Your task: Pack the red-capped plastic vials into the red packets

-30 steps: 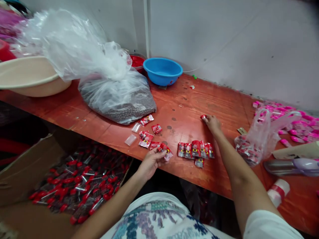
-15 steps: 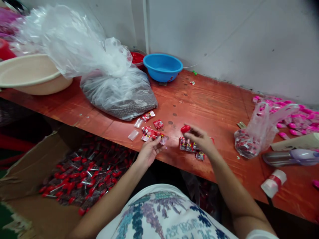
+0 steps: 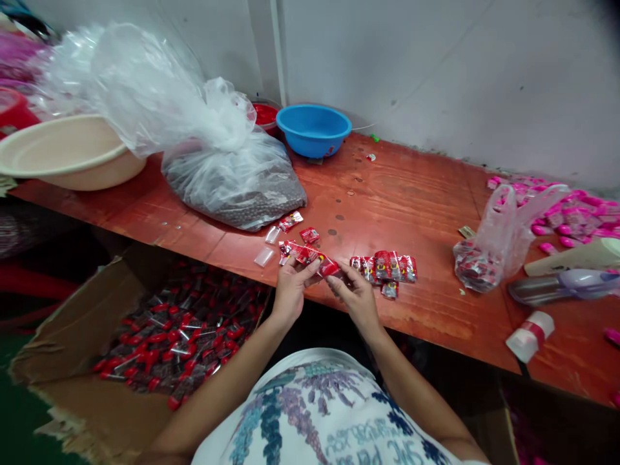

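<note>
My left hand (image 3: 290, 287) and my right hand (image 3: 357, 298) meet over the table's front edge, fingertips closed around a small glossy red piece (image 3: 329, 265). Its exact kind is partly hidden by the fingers. Just beyond the left fingers lie red printed packets (image 3: 290, 248), with a single red packet (image 3: 310, 235) and another packet (image 3: 290, 221) farther back. Two small clear plastic pieces (image 3: 264, 257) are to the left of them. Several red and dark packets (image 3: 394, 265) lie in a row right of my right hand.
A cardboard box (image 3: 62, 349) below left holds many red-capped clear containers. A clear bag of dark beads (image 3: 237, 187), a cream basin (image 3: 72, 171) and a blue basin (image 3: 314, 132) stand behind. Rightward are a tied bag (image 3: 477, 265), pink pieces (image 3: 576, 213) and a bottle (image 3: 566, 287).
My right hand has come left and down with the red piece, away from the packet row, to meet my left hand. The packets in that row now show uncovered.
</note>
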### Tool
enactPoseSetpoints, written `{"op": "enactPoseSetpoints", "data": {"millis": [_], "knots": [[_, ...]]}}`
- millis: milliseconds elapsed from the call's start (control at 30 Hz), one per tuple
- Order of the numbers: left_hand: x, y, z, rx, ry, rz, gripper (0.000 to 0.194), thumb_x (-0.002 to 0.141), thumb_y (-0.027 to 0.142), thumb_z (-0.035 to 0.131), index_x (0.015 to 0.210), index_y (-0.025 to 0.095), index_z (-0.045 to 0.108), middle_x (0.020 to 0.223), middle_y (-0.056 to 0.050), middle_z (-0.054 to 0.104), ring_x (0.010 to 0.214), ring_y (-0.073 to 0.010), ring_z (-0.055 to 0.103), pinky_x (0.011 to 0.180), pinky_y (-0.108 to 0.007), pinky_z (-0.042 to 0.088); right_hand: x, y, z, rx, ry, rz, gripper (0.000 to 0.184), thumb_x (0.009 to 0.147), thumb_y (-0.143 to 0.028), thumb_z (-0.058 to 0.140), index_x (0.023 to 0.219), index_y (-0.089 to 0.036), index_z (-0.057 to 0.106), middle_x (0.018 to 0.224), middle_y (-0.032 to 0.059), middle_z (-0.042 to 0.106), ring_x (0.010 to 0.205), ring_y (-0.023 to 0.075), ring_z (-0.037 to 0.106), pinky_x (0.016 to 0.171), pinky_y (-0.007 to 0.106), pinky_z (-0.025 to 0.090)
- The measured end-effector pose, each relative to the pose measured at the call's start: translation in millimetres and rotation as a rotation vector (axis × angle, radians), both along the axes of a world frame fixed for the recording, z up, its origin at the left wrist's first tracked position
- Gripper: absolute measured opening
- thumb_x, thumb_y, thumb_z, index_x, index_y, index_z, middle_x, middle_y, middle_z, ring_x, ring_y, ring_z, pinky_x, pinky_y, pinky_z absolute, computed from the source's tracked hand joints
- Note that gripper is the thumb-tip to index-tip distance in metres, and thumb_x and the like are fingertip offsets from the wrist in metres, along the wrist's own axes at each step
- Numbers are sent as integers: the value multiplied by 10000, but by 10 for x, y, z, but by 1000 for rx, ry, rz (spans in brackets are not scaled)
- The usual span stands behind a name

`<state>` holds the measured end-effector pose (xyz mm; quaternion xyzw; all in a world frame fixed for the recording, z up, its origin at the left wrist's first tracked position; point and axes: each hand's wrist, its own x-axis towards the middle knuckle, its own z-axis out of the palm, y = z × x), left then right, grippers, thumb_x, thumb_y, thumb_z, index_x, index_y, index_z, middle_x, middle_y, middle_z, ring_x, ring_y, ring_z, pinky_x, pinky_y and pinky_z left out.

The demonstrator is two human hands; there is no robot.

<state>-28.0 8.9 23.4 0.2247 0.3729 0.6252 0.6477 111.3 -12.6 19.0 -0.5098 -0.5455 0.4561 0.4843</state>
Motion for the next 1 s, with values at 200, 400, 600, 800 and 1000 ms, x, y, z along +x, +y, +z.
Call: {"op": "enactPoseSetpoints", "data": {"millis": [200,400,600,800,1000], "knots": [[3,-63,68,74,63,-3,291,617,214,790,857,157,636,845,-17,686,743,-142,637,709,-274,527,-43,-65,-23,-47,111,6,487,742,-341,695,1198,-245,551,851,-1,614,659,125,551,535,226,453],[9,-70,74,75,81,-42,274,584,163,803,802,159,638,768,7,670,697,-119,614,740,-257,497,-21,-93,-3,-33,112,6,292,704,-345,740,925,-217,598,840,0,647,689,133,576,567,229,469],[41,-84,27,98,114,-69,228,626,183,782,808,150,650,784,-12,680,708,-124,615,744,-254,491,-14,-104,15,20,117,-7,244,721,-326,734,915,-213,639,818,-2,666,725,148,601,671,271,484],[28,-72,15,91,127,-140,346,545,114,816,846,145,647,791,-4,689,723,-126,629,757,-254,493,-3,-126,-25,144,-34,-92,223,748,-317,715,938,-216,656,804,-2,640,712,142,581,660,261,466],[-37,-34,99,50,84,-243,598,492,65,823,1039,177,608,916,-31,703,824,-172,653,795,-309,502,95,-105,-2,167,-91,22,272,768,-271,692,1036,-250,645,951,22,638,825,163,611,738,285,495]]}}
